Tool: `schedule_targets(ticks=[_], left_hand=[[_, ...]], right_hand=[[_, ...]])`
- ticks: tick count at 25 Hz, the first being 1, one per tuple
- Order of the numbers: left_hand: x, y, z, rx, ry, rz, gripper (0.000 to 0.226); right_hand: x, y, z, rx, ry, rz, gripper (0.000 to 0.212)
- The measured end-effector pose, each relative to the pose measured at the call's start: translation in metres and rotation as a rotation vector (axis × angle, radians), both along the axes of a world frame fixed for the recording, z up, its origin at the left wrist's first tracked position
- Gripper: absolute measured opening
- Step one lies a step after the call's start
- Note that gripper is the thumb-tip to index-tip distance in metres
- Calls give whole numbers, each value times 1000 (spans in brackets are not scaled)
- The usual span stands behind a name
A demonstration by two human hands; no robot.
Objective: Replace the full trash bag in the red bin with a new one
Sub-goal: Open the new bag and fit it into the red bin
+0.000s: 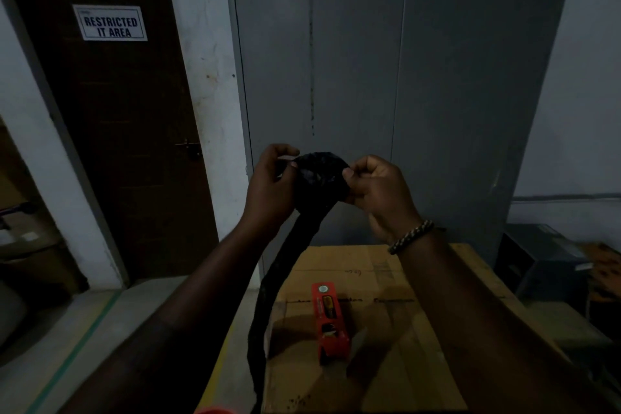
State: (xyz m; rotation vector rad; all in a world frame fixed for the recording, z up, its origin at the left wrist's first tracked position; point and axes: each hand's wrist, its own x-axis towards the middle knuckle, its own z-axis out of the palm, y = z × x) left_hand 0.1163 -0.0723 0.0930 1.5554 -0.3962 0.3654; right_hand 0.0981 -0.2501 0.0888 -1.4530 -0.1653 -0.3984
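Observation:
A black trash bag (321, 175), still bunched and folded, is held up at chest height between both hands. My left hand (272, 185) pinches its upper left edge and my right hand (376, 191) pinches its right edge. A long narrow tail of the bag (268, 296) hangs down in front of the cardboard box. A sliver of the red bin's rim (213, 410) shows at the bottom edge; the rest of the bin is out of view.
A large cardboard box (386, 279) stands below my hands with a small red carton (329, 323) lying on top. Behind are grey metal cabinet doors (386, 77). A brown door with a "Restricted IT Area" sign (110, 23) is at the left. Dark equipment (544, 262) sits at the right.

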Motion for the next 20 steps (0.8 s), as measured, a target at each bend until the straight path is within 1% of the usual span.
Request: schedule_targets(ticks=[2, 4, 6, 7, 9, 10, 11, 12, 14, 15, 16, 17, 19, 20], left_hand=[[-4, 0, 4, -43, 34, -38, 16], [-7, 4, 8, -22, 53, -120, 30], [-7, 11, 10, 70, 64, -172, 50], [-5, 16, 10, 139, 63, -156, 54], [1, 24, 10, 265, 38, -65, 45], [3, 27, 9, 303, 7, -13, 37], [4, 29, 8, 328, -36, 41, 29], [5, 30, 7, 338, -88, 99, 21], [6, 28, 5, 288, -147, 142, 12], [4, 26, 5, 239, -136, 120, 12], [2, 24, 4, 207, -115, 95, 12], [2, 24, 4, 196, -116, 91, 12], [0, 29, 3, 258, -156, 126, 14], [0, 33, 4, 302, -159, 129, 19]], right_hand=[[-1, 0, 4, 95, 10, 62, 16], [-2, 0, 7, 144, 1, 98, 15], [-3, -2, 8, 42, -24, -1, 13], [-2, -5, 8, -48, -50, -94, 12], [1, -10, 7, -203, -116, -257, 11], [2, -12, 6, -226, -135, -307, 10], [2, -14, 6, -208, -141, -318, 7], [2, -15, 5, -161, -130, -273, 4], [0, -13, 4, -93, -53, -41, 19], [0, -11, 3, -156, -20, 53, 26], [-2, -9, 2, -251, -13, 85, 26], [-3, -8, 1, -314, -18, 68, 21], [-2, -10, 4, -292, -36, -51, 10], [-2, -13, 6, -280, -54, -125, 12]])
